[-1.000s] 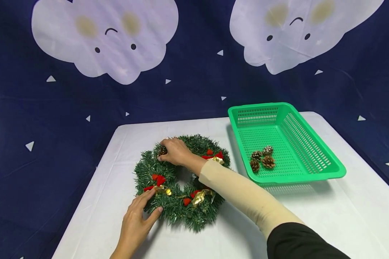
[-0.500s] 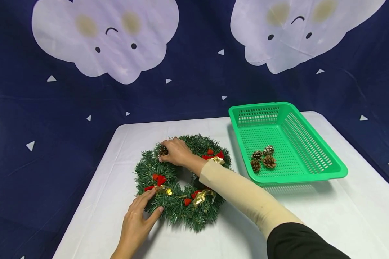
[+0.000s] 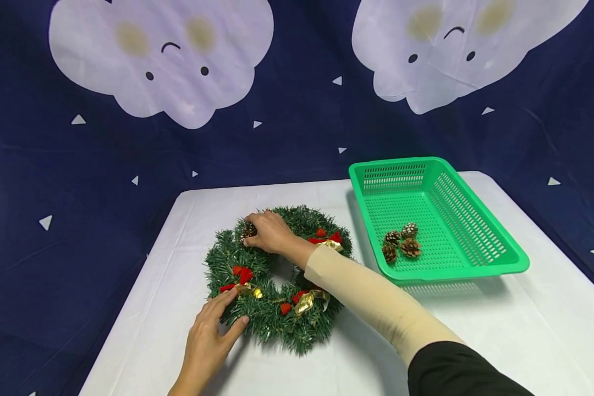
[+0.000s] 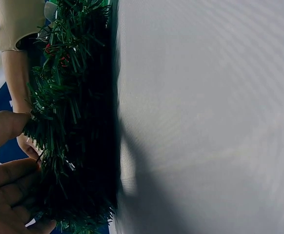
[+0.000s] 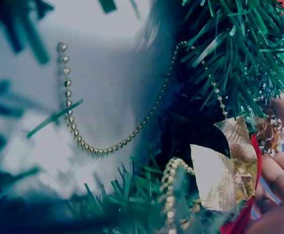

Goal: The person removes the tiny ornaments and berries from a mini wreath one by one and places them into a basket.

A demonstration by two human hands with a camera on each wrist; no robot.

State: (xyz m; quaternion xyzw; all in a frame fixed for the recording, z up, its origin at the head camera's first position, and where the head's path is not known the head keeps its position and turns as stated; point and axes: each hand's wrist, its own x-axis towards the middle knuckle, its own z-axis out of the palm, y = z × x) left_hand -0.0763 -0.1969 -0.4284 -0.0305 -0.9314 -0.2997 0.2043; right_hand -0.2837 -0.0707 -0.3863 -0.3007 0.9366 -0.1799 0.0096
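A green tinsel wreath (image 3: 227,253) with red and gold bows lies on the white table. At its far left side my right hand (image 3: 270,232) pinches a brown pine cone (image 3: 249,231) against the greenery. The right wrist view also shows that pine cone (image 5: 271,134), beside a gold ribbon (image 5: 213,170). My left hand (image 3: 208,330) rests at the near left edge of the wreath, its fingers extended and touching a red and gold bow (image 3: 240,281). Its thumb lies apart from the fingers on the greenery.
A green plastic basket (image 3: 455,271) stands to the right of the wreath. Several pine cones (image 3: 410,247) sit in its near left corner. A gold bead string (image 5: 117,146) hangs in a loop at the wreath's middle. Behind the table (image 3: 376,352) is a dark blue cloud-patterned cloth (image 3: 297,143).
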